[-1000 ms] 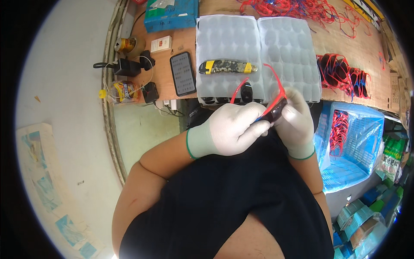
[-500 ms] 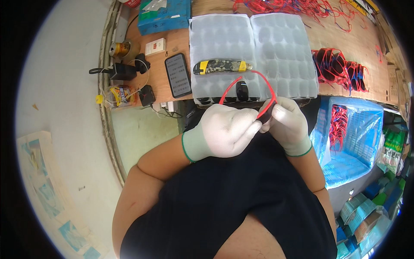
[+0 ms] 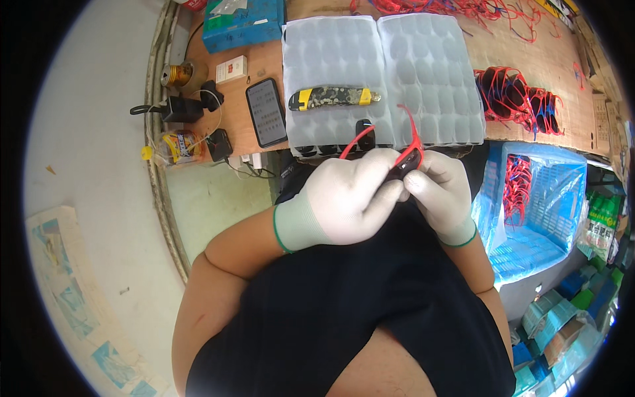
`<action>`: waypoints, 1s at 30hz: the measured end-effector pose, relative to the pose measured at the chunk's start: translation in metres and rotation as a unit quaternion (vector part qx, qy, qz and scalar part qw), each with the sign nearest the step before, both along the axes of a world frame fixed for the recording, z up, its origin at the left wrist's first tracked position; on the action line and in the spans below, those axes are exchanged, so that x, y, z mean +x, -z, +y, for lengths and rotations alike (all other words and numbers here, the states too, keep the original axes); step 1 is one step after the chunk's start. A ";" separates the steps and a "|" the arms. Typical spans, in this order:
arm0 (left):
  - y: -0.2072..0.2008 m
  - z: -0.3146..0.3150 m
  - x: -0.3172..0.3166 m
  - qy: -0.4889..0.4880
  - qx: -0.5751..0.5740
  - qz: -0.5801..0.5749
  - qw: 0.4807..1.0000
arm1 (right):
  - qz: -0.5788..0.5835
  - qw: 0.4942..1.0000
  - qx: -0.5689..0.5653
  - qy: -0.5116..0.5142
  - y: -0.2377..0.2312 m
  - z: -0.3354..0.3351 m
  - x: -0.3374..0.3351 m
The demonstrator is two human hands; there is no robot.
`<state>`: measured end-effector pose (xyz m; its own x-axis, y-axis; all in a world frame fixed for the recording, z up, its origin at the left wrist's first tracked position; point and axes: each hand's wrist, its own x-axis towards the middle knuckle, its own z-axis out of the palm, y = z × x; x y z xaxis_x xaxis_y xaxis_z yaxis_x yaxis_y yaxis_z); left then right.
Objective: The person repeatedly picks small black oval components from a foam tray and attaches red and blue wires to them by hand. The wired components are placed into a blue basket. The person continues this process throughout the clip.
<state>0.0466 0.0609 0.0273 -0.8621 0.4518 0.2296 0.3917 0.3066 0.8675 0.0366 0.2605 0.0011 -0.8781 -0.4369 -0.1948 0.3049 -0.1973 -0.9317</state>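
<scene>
In front of my chest, a pair of red-framed sunglasses point(image 3: 416, 140) with a dark lens is held between my two white-gloved hands. My left hand point(image 3: 347, 198) is closed round the left part of the frame, its fingers curled. My right hand point(image 3: 440, 195) pinches the frame's right side by the dark lens, thumb in front. Both red temple arms point away from me. Just beyond my hands, a loose dark lens point(image 3: 365, 133) lies on a paper-covered lens tray point(image 3: 433, 79). A knife-like tool with yellow bands point(image 3: 336, 98) rests farther up the tray.
Left of the tray are a phone point(image 3: 266, 112), a small white box point(image 3: 231, 69), chargers with cables point(image 3: 182, 109) and a blue box point(image 3: 245, 26). To the right are stacked red sunglasses point(image 3: 506, 99) and a blue crate point(image 3: 536, 231). Tangled red frames point(image 3: 450, 9) lie at the back.
The sunglasses have turned in my hands, so the right temple arm stands straighter and more of the dark lens shows. My right thumb has shifted down on the lens. The view has moved slightly.
</scene>
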 end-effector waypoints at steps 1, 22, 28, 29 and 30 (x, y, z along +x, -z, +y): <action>0.000 0.003 0.003 -0.007 0.000 0.021 1.000 | -0.014 1.000 0.007 -0.006 0.003 0.003 0.002; 0.026 -0.041 -0.061 -0.192 -0.154 -0.023 0.969 | 0.236 0.968 0.053 -0.064 -0.003 0.031 -0.011; 0.072 -0.001 -0.040 -0.119 -0.439 -0.008 0.890 | 0.137 0.982 0.098 0.081 -0.024 0.017 -0.003; 0.074 0.000 -0.042 -0.119 -0.454 -0.007 0.883 | 0.136 0.983 0.093 0.077 -0.023 0.015 -0.002; 0.075 0.001 -0.043 -0.120 -0.470 -0.007 0.875 | 0.136 0.984 0.088 0.073 -0.022 0.013 -0.001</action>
<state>0.0032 0.0617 -0.0476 -0.9575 0.2420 -0.1569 0.2106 0.9583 0.1931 0.0352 0.2736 0.0232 -0.9591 -0.2831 -0.0053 0.0199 -0.0485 -0.9986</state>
